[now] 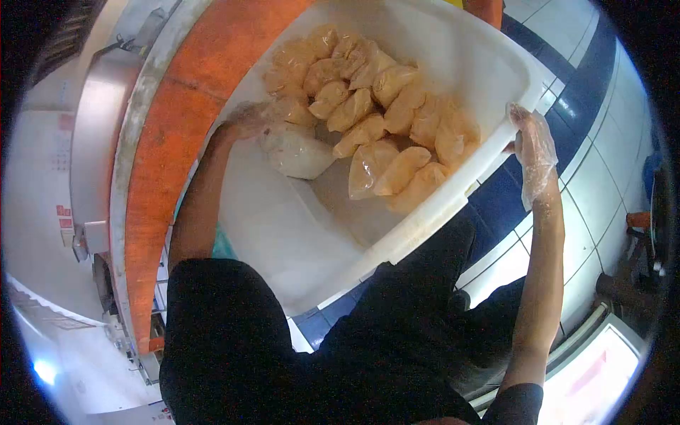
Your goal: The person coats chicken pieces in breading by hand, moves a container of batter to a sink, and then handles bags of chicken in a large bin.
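Observation:
A large white plastic tub [496, 64] stands tilted across the view in front of my knees. Inside it lie several clear plastic bags [350, 110] filled with something orange-tan, heaped toward the far side. My left hand [248, 119] reaches over the left side of the tub and is at a paler, whitish plastic bag [296, 152]; its fingers are blurred, so their grip does not show. In a thin clear plastic glove, my right hand [535, 149] is closed on the tub's right rim, fingers over the edge.
An orange-red surface with a worn grey edge [159, 149] runs along the left, close to my left arm. White and dark blue floor tiles [584, 149] show at right. A steel appliance [106, 134] stands far left, and dark equipment [623, 283] at lower right.

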Motion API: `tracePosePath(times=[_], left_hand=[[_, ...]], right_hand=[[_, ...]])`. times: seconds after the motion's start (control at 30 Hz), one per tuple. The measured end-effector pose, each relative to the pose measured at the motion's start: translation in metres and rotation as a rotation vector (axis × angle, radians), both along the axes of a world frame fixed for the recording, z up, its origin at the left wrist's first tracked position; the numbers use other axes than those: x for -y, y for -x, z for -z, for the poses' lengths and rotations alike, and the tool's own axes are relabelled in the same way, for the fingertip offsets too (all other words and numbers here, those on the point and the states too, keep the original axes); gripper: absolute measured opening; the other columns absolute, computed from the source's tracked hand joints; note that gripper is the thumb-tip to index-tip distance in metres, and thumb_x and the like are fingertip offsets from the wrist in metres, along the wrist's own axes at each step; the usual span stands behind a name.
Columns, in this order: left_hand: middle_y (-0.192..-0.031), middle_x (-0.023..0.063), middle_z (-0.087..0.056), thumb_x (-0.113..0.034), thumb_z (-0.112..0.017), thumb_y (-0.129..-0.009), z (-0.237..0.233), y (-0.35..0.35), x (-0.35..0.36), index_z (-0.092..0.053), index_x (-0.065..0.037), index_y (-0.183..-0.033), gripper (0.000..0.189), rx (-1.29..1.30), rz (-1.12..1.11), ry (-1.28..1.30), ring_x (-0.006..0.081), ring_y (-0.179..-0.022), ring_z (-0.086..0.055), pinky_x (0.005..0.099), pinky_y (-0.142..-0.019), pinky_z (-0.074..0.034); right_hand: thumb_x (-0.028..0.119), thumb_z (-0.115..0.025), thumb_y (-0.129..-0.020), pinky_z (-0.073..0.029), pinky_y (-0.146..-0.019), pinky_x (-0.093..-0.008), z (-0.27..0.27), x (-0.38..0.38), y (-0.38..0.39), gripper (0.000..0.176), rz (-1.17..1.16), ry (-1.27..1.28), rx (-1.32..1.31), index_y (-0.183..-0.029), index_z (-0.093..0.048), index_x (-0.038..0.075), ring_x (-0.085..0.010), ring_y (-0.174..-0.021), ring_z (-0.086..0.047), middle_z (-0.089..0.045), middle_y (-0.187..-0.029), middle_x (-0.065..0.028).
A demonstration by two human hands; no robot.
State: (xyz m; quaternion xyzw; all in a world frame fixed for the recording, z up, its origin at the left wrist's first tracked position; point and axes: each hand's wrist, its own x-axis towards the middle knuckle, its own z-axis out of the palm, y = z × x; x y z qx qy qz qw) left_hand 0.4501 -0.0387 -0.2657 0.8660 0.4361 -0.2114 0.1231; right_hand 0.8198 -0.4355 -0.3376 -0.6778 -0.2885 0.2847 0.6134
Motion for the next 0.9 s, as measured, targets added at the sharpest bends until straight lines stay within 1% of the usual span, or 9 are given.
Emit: tracePosePath(times=[0.03, 0.1, 0.33, 0.43, 0.63, 0.73, 0.83, 0.87, 0.9], left_hand=[[-0.119, 0.0141, -0.066, -0.034, -0.054, -0.097, -0.004, 0.008, 0.008, -0.054, -0.010, -0.137, 0.046, -0.014, 0.043, -0.089, 0.0288, -0.109, -0.062, 0.0443, -0.097, -0.047], [-0.117, 0.0171, -0.066, -0.028, -0.062, -0.090, -0.005, 0.044, 0.009, -0.060, -0.010, -0.130, 0.044, -0.026, 0.555, -0.373, 0.0321, -0.108, -0.062, 0.0468, -0.094, -0.048], [-0.118, 0.0197, -0.065, -0.021, -0.063, -0.085, -0.013, 0.087, 0.036, -0.066, -0.003, -0.113, 0.034, -0.049, 0.235, -0.608, 0.0359, -0.109, -0.061, 0.0454, -0.095, -0.048], [-0.110, 0.0211, -0.066, -0.024, -0.061, -0.086, -0.004, 0.083, 0.031, -0.067, -0.002, -0.105, 0.029, 0.288, 0.289, -0.674, 0.0388, -0.102, -0.063, 0.0470, -0.089, -0.049], [-0.099, 0.0210, -0.065, -0.031, -0.049, -0.097, 0.016, 0.113, -0.002, -0.066, -0.003, -0.101, 0.033, -0.201, 0.300, -0.622, 0.0397, -0.092, -0.063, 0.0506, -0.084, -0.049], [-0.094, 0.0205, -0.063, -0.030, -0.048, -0.098, 0.027, 0.124, -0.005, -0.063, -0.003, -0.099, 0.031, 0.000, 0.305, -0.637, 0.0398, -0.089, -0.061, 0.0506, -0.084, -0.048], [-0.095, 0.0188, -0.063, -0.030, -0.051, -0.096, 0.076, 0.187, -0.092, -0.062, -0.005, -0.100, 0.028, -0.150, 0.843, -0.896, 0.0388, -0.091, -0.061, 0.0505, -0.085, -0.047], [-0.099, 0.0173, -0.064, -0.030, -0.053, -0.095, 0.067, 0.190, -0.079, -0.062, -0.006, -0.102, 0.027, -0.879, 1.299, -1.302, 0.0380, -0.093, -0.061, 0.0510, -0.085, -0.046], [-0.099, 0.0173, -0.064, -0.030, -0.053, -0.095, 0.061, 0.189, -0.069, -0.062, -0.006, -0.102, 0.027, -0.900, 1.287, -1.279, 0.0380, -0.093, -0.061, 0.0510, -0.085, -0.046]], right_hand=[[0.056, -0.054, -0.085, -0.059, -0.073, -0.0359, -0.001, 0.000, 0.000, 0.069, 0.000, -0.001, -0.009, -0.115, -0.060, -0.006, -0.0274, -0.093, -0.064, -0.063, -0.102, -0.0203], [0.055, -0.053, -0.086, -0.059, -0.073, -0.0416, -0.004, -0.001, 0.000, 0.074, -0.003, 0.000, 0.017, -0.119, -0.057, -0.011, -0.0321, -0.091, -0.068, -0.065, -0.103, -0.0249], [0.056, -0.053, -0.085, -0.059, -0.075, -0.0408, -0.013, -0.001, 0.001, 0.076, 0.000, 0.030, -0.012, -0.121, -0.057, -0.010, -0.0302, -0.096, -0.065, -0.062, -0.110, -0.0232], [0.054, -0.052, -0.087, -0.058, -0.076, -0.0393, -0.010, -0.005, -0.003, 0.072, 0.002, 0.058, -0.061, -0.121, -0.058, -0.009, -0.0283, -0.094, -0.064, -0.062, -0.110, -0.0217], [0.054, -0.051, -0.089, -0.055, -0.074, -0.0359, -0.023, 0.015, 0.012, 0.067, 0.021, 0.031, 0.061, -0.112, -0.061, -0.008, -0.0245, -0.086, -0.062, -0.060, -0.097, -0.0170], [0.054, -0.057, -0.085, -0.051, -0.072, -0.0337, -0.036, 0.016, 0.011, 0.064, -0.003, 0.021, 0.016, -0.107, -0.064, -0.005, -0.0218, -0.083, -0.060, -0.062, -0.092, -0.0152], [0.054, -0.063, -0.081, -0.049, -0.072, -0.0320, -0.038, 0.020, 0.007, 0.065, 0.022, -0.031, -0.042, -0.108, -0.065, -0.005, -0.0210, -0.080, -0.060, -0.065, -0.089, -0.0141], [0.053, -0.064, -0.082, -0.049, -0.072, -0.0318, -0.037, 0.016, 0.007, 0.064, -0.009, -0.005, -0.040, -0.109, -0.065, -0.005, -0.0211, -0.079, -0.060, -0.065, -0.088, -0.0138], [0.053, -0.064, -0.082, -0.049, -0.072, -0.0318, -0.037, 0.016, 0.010, 0.064, -0.036, -0.003, -0.051, -0.109, -0.065, -0.005, -0.0211, -0.079, -0.060, -0.065, -0.088, -0.0138]])
